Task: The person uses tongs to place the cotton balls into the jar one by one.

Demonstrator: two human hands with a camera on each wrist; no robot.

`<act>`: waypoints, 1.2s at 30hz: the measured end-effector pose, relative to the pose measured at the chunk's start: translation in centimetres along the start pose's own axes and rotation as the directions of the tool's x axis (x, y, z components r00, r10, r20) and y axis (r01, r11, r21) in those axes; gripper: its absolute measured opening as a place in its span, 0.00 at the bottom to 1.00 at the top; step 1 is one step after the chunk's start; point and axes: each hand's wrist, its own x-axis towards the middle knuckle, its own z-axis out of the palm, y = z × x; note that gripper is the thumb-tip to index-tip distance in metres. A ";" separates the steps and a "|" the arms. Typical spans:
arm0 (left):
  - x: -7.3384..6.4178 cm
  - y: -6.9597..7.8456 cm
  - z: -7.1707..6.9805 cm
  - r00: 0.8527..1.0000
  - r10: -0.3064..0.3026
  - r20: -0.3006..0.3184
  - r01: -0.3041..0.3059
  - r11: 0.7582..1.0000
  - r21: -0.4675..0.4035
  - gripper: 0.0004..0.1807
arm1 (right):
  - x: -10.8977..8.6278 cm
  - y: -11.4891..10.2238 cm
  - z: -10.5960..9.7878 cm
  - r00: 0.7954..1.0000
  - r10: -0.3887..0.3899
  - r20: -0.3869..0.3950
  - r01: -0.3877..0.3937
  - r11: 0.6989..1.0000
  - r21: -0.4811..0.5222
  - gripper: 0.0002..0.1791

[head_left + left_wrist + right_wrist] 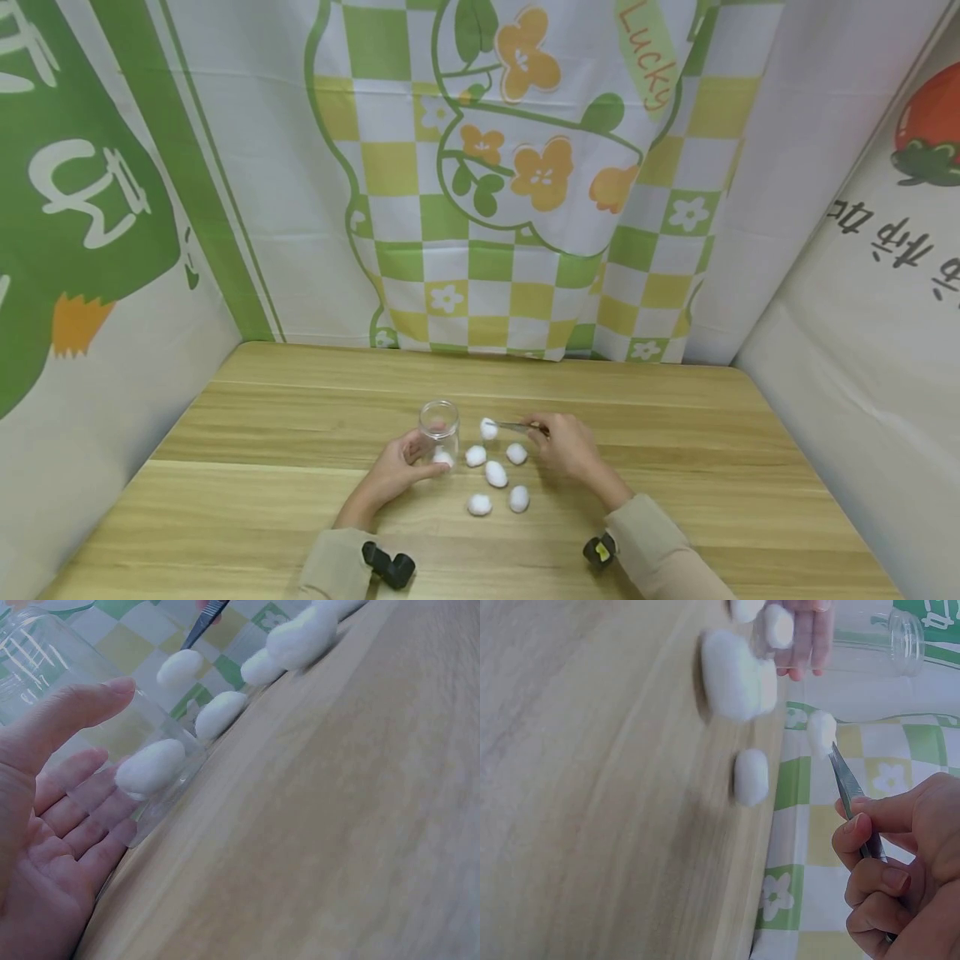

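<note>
A clear jar (439,425) stands upright on the table with a white cotton ball (151,768) at its bottom. My left hand (401,467) holds it low down, thumb on the near side and fingers behind. In my right hand (567,446) is a pair of metal tweezers (846,780), gripped between thumb and curled fingers. Their tips pinch another cotton ball (822,733), which hangs above the table, a little right of the jar. Several loose cotton balls (496,474) lie between the two hands, the nearest one close to the jar's right side.
The wooden table (315,417) reaches back to a checked, flower-printed curtain (510,283). Printed cloth walls (187,358) flank it on both sides. Each sleeved wrist bears a black device, one on the left (388,565) and one on the right (600,551).
</note>
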 end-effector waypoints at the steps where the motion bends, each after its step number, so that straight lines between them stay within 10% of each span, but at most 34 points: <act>1: 0.0 0.0 0.0 1.000 0.006 0.000 -0.006 1.000 0.008 0.35 | 0.0 -0.1 -0.1 1.000 -0.007 -0.005 0.007 1.000 -0.002 0.10; 36: -0.1 0.2 -0.1 1.000 0.007 0.006 -0.007 1.000 0.008 0.36 | -0.3 -2.1 -2.0 0.986 -0.091 -0.137 0.099 0.993 0.058 0.08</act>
